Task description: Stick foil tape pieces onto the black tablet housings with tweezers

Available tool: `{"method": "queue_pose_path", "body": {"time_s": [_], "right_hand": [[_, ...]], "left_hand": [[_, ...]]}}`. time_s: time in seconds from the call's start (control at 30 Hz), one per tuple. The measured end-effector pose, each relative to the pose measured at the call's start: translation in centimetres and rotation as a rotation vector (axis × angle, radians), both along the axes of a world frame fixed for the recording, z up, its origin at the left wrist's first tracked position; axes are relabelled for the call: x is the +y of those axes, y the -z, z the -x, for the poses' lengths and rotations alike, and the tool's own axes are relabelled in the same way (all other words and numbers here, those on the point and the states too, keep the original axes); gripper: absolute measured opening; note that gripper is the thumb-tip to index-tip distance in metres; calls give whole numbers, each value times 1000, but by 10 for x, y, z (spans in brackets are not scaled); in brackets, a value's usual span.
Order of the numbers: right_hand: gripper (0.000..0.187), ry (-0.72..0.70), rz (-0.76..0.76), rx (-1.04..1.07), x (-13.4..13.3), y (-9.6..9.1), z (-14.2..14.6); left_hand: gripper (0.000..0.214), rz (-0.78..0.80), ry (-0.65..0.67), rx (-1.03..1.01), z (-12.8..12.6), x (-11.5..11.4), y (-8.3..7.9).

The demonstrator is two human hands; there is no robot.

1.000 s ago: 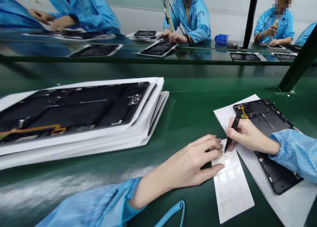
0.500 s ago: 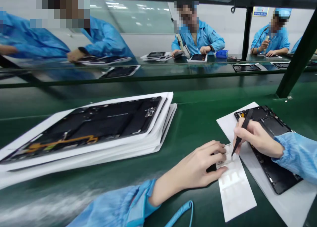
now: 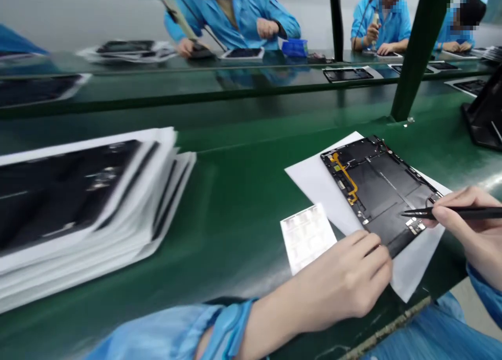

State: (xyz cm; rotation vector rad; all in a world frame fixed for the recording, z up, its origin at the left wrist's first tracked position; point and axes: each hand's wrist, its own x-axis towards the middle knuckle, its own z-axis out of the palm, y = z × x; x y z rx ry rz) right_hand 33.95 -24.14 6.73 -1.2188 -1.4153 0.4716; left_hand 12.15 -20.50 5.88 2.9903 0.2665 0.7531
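Observation:
My right hand [image 3: 468,218] pinches black tweezers [image 3: 474,212], their points just above the lower right part of an opened tablet [image 3: 361,179]. The tablet is black, with an orange flex cable along its left side, and rests askew on a white paper sheet [image 3: 314,177]. My left hand [image 3: 353,273] is closed, fingers curled at the tablet's near left corner. Its fingertips are hidden, so I cannot tell what they grip. Beside that hand a white sticker sheet [image 3: 308,234] with pale rectangles lies partly covered by my wrist.
A stack of tablets between papers [image 3: 157,239] stands on the left of the green bench [image 3: 235,192]. A green post [image 3: 411,62] rises behind my tablet, and a black stand [image 3: 484,114] is at far right. Across the bench, co-workers in blue [image 3: 235,20] handle similar tablets.
My right hand has carried the tweezers from the sticker sheet to the tablet's near end. My left hand has left the sticker sheet for the tablet's corner. The view has swung right.

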Motion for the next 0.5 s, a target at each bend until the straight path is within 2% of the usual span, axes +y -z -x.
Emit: {"method": "queue_pose_path", "body": {"time_s": [0.07,0.17,0.27,0.37,0.5], "right_hand": [[19,89,62,54,-14,4,12],[19,108,184,187,-29,11,30],[20,116,255,226,-37,15,42],[20,137,277,139,-40,14,46],[20,145,297,86,-38,11,42]], "left_hand": [[38,17,13,-21,0,1,5],[32,54,18,-111,12,-3,15],[30,120,-5,-135,27,-12,21],[29,208,-30,-79,37,-18,18],[18,246,-124,-104,34,-20,10]]}}
